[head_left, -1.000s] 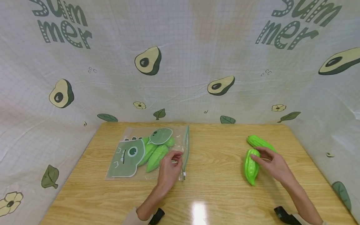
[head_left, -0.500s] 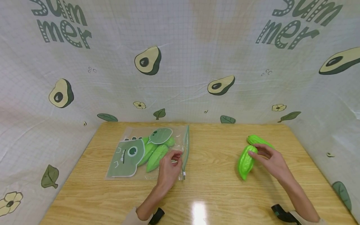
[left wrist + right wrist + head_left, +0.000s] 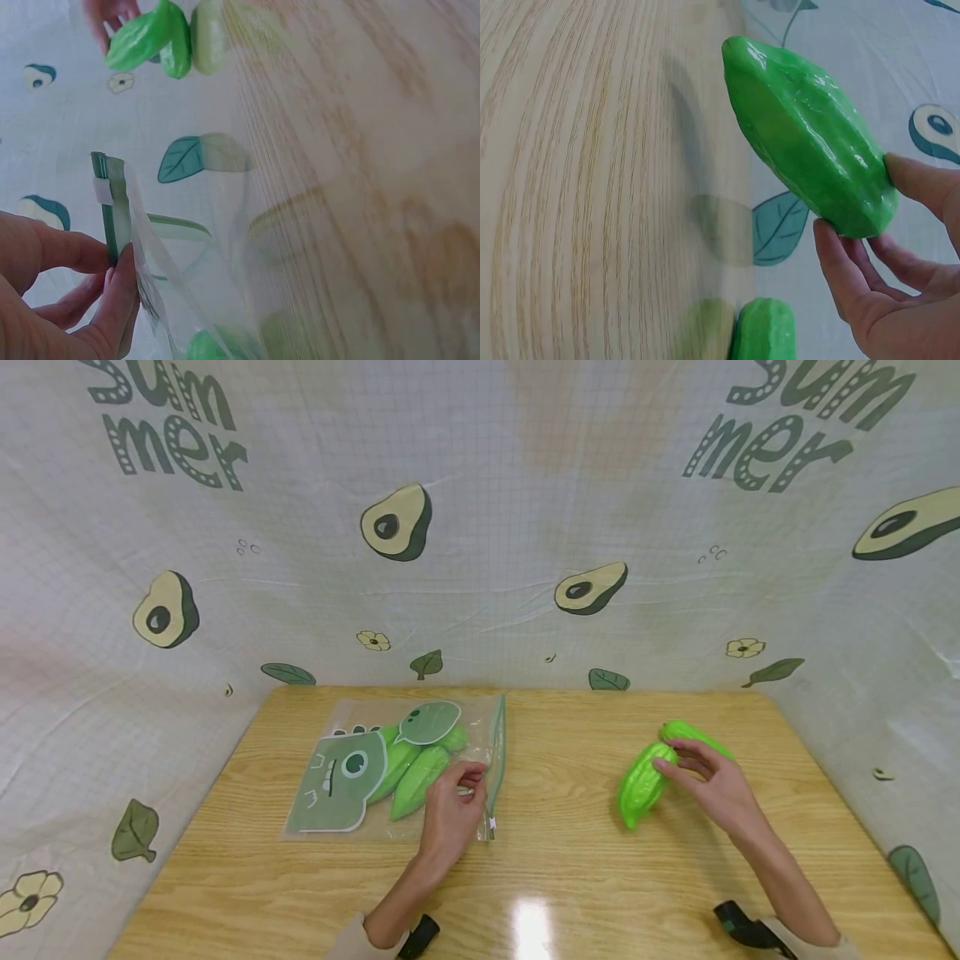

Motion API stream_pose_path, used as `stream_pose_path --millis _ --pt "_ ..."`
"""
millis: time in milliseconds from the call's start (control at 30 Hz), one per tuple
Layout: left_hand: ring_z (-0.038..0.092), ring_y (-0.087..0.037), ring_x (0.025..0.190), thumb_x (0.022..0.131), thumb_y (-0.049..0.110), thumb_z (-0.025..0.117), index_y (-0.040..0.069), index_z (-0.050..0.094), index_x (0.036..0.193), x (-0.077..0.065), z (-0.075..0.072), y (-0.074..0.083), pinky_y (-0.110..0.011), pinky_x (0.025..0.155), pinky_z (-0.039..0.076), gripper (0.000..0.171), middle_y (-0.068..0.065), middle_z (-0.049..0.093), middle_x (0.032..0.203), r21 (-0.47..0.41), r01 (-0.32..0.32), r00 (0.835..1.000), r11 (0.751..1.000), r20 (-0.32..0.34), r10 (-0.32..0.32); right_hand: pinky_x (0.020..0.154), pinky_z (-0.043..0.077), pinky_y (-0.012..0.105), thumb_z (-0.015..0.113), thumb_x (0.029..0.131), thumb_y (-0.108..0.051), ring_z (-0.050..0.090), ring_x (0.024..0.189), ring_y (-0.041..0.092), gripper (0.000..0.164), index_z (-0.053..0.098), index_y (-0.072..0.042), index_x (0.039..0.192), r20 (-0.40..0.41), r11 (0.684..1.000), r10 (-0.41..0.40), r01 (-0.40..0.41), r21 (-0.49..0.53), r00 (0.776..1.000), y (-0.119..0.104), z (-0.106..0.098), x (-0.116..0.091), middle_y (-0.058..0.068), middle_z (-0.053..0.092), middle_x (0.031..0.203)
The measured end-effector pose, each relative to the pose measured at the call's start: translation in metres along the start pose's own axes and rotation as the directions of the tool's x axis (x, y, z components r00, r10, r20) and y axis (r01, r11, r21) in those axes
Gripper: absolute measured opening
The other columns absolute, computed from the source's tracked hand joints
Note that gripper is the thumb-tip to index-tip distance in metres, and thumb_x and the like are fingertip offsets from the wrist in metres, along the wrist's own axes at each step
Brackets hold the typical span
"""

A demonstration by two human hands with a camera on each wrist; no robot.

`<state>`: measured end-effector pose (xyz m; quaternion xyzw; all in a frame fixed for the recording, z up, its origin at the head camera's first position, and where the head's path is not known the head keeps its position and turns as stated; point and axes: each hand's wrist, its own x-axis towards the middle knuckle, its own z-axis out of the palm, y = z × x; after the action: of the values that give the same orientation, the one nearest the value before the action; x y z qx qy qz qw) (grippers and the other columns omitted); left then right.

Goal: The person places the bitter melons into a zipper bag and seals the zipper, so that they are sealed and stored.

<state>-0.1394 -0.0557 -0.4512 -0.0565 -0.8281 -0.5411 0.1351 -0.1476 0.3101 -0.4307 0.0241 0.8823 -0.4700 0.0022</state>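
Observation:
My right hand pinches a bright green toy bitter melon by one end, thumb on one side and fingertips on the other. In the right wrist view the bitter melon is held above the wooden table, its narrow tip pointing away from the hand. My left hand pinches the open edge of a clear zip bag with a green dinosaur print. The left wrist view shows the thumb and fingers close to the green zip strip and its white slider. Several green bitter melons lie inside the bag.
A second loose green vegetable, long and ridged, lies on the wooden table behind my right hand. A white cloth printed with avocados and leaves rises along the table's back and sides.
My right hand has moved a little left and away from me with the bitter melon, whose lower tip has swung left. My left hand and the bag have stayed in place.

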Motion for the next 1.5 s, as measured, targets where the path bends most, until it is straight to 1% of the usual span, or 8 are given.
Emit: stream_pose_path --millis 267,333,400,500,600,967,1133,1500 --pt "0.069 -0.022 0.084 0.088 -0.011 0.065 0.000 0.074 0.102 0.000 0.001 0.000 -0.026 0.069 0.060 0.019 -0.009 0.071 0.091 -0.003 0.000 1.000 1.000 0.001 0.000 0.083 0.046 0.008 0.067 0.100 -0.041 0.050 0.110 -0.011 0.066 0.047 -0.006 0.152 0.012 1.000 -0.009 0.009 0.009 1.000 -0.005 0.004 0.001 0.016 0.048 0.151" --pt "0.069 -0.023 0.084 0.088 -0.011 0.066 0.000 0.074 0.102 0.000 0.000 0.001 -0.026 0.069 0.060 0.019 -0.009 0.071 0.091 -0.003 0.003 1.000 1.000 0.003 -0.003 0.083 0.046 0.008 0.067 0.100 -0.042 0.053 0.117 -0.002 0.067 0.047 -0.007 0.153 0.021 1.000 -0.005 0.005 0.009 1.000 -0.007 0.005 0.001 0.016 0.045 0.153" --pt "0.069 -0.022 0.084 0.088 -0.011 0.066 0.000 0.074 0.102 0.000 0.000 0.001 -0.025 0.069 0.060 0.019 -0.009 0.071 0.091 0.000 0.006 1.000 1.000 0.004 -0.006 0.083 0.046 0.008 0.066 0.100 -0.042 0.055 0.125 0.013 0.067 0.046 -0.007 0.153 0.030 1.000 -0.001 0.001 0.018 1.000 -0.008 0.006 0.001 0.018 0.044 0.155" --pt "0.069 -0.022 0.085 0.088 -0.011 0.066 0.000 0.074 0.102 0.000 0.000 0.001 -0.025 0.069 0.060 0.020 -0.009 0.071 0.092 0.003 0.012 1.000 1.000 0.005 -0.012 0.083 0.046 0.008 0.065 0.100 -0.043 0.051 0.133 0.033 0.068 0.045 -0.006 0.153 0.044 1.000 0.003 -0.005 0.028 0.999 -0.010 0.008 0.003 0.019 0.041 0.156" --pt "0.069 -0.022 0.085 0.088 -0.011 0.066 0.000 0.074 0.102 0.000 0.000 0.001 -0.025 0.069 0.060 0.020 -0.008 0.071 0.092 0.006 0.013 1.000 1.000 0.006 -0.013 0.083 0.046 0.008 0.065 0.100 -0.043 0.047 0.137 0.039 0.069 0.045 -0.005 0.154 0.053 0.999 0.005 -0.008 0.045 0.999 -0.011 0.009 0.003 0.020 0.038 0.158" --pt "0.070 -0.023 0.085 0.088 -0.010 0.066 0.000 0.074 0.102 0.000 -0.001 0.002 -0.026 0.069 0.060 0.019 -0.009 0.071 0.092 0.006 0.003 1.000 1.000 0.011 -0.003 0.084 0.046 0.008 0.068 0.099 -0.041 0.045 0.137 0.035 0.068 0.045 -0.007 0.154 0.044 0.995 0.002 -0.006 0.097 0.999 -0.014 0.013 0.007 0.018 0.033 0.162" --pt "0.070 -0.023 0.085 0.088 -0.010 0.066 -0.001 0.074 0.102 0.000 -0.002 0.001 -0.026 0.069 0.060 0.019 -0.009 0.071 0.092 0.005 0.004 1.000 1.000 0.011 -0.004 0.086 0.047 0.008 0.068 0.099 -0.041 0.048 0.135 0.032 0.066 0.047 -0.008 0.153 0.040 0.995 -0.013 0.009 0.100 0.999 -0.017 0.016 0.009 0.016 0.038 0.159" --pt "0.070 -0.023 0.084 0.088 -0.011 0.066 -0.003 0.073 0.103 0.001 -0.002 0.001 -0.026 0.069 0.060 0.018 -0.012 0.072 0.092 -0.005 0.003 1.000 1.000 0.013 -0.003 0.088 0.047 0.013 0.069 0.098 -0.043 0.054 0.120 0.002 0.066 0.048 -0.011 0.151 0.047 0.992 -0.005 -0.001 0.125 0.999 -0.025 0.023 0.012 0.010 0.047 0.151"
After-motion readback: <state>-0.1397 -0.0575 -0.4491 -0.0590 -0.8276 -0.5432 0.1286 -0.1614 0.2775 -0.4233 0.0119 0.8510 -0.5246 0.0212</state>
